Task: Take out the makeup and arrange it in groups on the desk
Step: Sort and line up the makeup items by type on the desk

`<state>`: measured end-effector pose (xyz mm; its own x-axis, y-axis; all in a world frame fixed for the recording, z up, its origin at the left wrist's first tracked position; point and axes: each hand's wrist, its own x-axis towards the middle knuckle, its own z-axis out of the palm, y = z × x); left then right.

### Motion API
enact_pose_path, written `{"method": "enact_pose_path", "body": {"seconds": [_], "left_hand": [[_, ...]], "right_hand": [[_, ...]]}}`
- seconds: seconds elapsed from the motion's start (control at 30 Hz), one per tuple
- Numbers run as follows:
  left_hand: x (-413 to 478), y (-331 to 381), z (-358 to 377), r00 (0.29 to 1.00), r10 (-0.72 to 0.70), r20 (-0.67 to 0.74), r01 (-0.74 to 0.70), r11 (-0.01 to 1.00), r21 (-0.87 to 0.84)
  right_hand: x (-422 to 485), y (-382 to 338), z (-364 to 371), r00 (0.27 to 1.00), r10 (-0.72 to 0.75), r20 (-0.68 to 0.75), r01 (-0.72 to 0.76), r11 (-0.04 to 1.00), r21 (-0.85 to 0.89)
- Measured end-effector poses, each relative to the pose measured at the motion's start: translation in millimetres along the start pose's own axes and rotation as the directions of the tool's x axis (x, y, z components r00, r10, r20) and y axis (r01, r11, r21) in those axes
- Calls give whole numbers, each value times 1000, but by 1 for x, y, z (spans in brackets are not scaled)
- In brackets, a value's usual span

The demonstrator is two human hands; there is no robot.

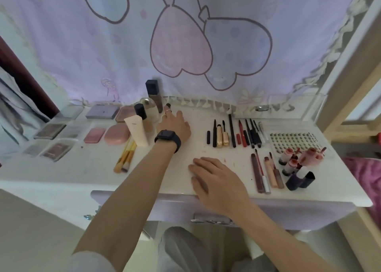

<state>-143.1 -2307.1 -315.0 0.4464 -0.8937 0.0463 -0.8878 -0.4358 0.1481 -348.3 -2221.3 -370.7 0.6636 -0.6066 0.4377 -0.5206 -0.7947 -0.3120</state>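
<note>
Our left hand (175,127) lies released, fingers straight, just beside the bottles (153,94) at eleven o'clock on the desk (82,172). Our right hand (216,178) rests flat at five o'clock, holding nothing. Palettes (50,131) sit at nine, pencils (232,131) at one, lip glosses (268,171) at three.

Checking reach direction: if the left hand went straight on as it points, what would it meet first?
Probably the tall bottle close ahead of the left hand; otherwise the curtain behind. Depth is unclear.
</note>
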Motion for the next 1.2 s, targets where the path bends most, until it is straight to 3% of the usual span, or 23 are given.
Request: {"method": "enact_pose_path", "body": {"seconds": [0.13, 0.27, 0.37, 0.47, 0.6, 0.7, 0.77, 0.87, 0.93, 1.03, 1.2], "left_hand": [[8, -6, 1, 999, -14, 29, 12, 997, 81], [-3, -6, 3, 995, 35, -91, -24, 992, 125], [-10, -10, 2, 988, -8, -152, 26, 993, 117], [-9, -16, 0, 990, -60, -130, 76, 989, 124], [-10, -18, 0, 994, -1, -108, 22, 982, 190], [-16, -19, -2, 993, 0, -120, 9, 997, 82], [-27, -19, -3, 991, -13, -132, -5, 991, -135], [-63, -19, -2, 982, -15, -186, -92, 827, -555], [-93, -19, -4, 966, 14, -258, -195, 695, -692], [-130, -17, -9, 942, 52, -330, -285, 639, -714], [-175, -13, -17, 918, 171, -358, -362, 732, -577]], "right_hand": [[-1, 1, 0, 1000, 5, 8, -5, 1000, 7], [-4, 2, 0, 1000, 14, 14, -14, 1000, 9], [-3, 0, 0, 1000, 13, 10, -13, 1000, 4], [-2, -2, -1, 1000, 15, 24, -15, 1000, 10], [-1, -1, -4, 999, 20, 47, -20, 1000, 6], [0, -2, -6, 999, 19, 46, -19, 1000, 10], [0, -2, -8, 998, 18, 59, -19, 1000, 15], [-1, -4, -11, 997, 43, 63, -46, 998, 40], [-1, -5, -16, 989, 144, 26, -146, 975, 167], [2, -4, -27, 941, 331, -70, -273, 865, 422], [-11, -10, -55, 885, 458, -80, -286, 673, 682]]}}
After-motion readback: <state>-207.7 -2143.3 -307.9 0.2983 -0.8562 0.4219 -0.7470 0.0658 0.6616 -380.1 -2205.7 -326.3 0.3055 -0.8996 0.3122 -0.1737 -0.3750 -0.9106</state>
